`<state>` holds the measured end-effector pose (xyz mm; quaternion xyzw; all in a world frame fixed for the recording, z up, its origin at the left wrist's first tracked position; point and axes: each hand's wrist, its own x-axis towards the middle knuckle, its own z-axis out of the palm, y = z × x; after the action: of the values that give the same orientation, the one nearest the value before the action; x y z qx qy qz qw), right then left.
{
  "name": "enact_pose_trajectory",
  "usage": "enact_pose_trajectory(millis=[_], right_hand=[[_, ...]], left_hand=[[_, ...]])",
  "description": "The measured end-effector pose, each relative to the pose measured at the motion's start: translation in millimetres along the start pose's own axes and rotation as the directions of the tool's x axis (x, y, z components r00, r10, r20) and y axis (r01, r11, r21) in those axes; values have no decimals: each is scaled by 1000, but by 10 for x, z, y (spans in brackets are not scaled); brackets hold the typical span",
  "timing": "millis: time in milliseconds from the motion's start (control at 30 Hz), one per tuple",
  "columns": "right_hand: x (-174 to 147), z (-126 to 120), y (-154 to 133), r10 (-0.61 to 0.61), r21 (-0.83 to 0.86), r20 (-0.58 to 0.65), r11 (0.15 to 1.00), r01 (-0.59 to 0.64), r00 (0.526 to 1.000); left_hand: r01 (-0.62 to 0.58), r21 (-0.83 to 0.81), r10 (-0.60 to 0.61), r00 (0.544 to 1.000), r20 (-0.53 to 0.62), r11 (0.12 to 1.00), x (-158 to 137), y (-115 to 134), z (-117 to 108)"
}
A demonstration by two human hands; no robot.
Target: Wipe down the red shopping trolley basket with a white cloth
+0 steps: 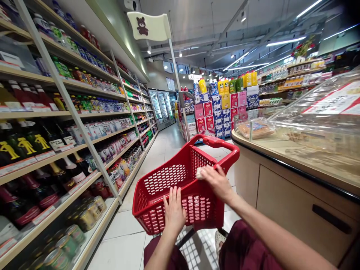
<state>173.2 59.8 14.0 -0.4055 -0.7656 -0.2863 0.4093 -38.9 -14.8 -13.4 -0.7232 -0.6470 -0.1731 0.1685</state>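
- Presently, your left hand point(174, 213) rests open, fingers near straight, against the red cart point(194, 186), gripping nothing; your right hand point(218, 183) pinches a white wad point(199, 173) at its rim.
- Cart: just before you.
- Risk, judged: uneven push could roll it into the wooden surface point(281, 198); loose pinch could drop the wad inside.
- Around: drinks shelf point(70, 99) left; stacked cartons point(208, 123) obstruct straight ahead.
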Motion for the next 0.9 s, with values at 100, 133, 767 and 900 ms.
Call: enact_pose_trajectory(millis=[100, 133, 767, 900], right_hand=[[30, -29, 215, 174, -57, -60, 982, -178, 983], [33, -14, 207, 174, -52, -64, 983, -178, 983], [-88, -28, 157, -19, 3, 164, 1000, 19, 986], [-197, -25, 175, 42, -19, 87, 999, -40, 995]], left_hand=[[18, -32, -17, 1000, 18, 999, -5, 5, 14], [25, -47, -23, 999, 24, 999, -7, 9, 20], [-25, -374, -44, 984, -173, 927, 589, 636, 51], [125, -218, -172, 962, -212, 968, -68, -373, 47]])
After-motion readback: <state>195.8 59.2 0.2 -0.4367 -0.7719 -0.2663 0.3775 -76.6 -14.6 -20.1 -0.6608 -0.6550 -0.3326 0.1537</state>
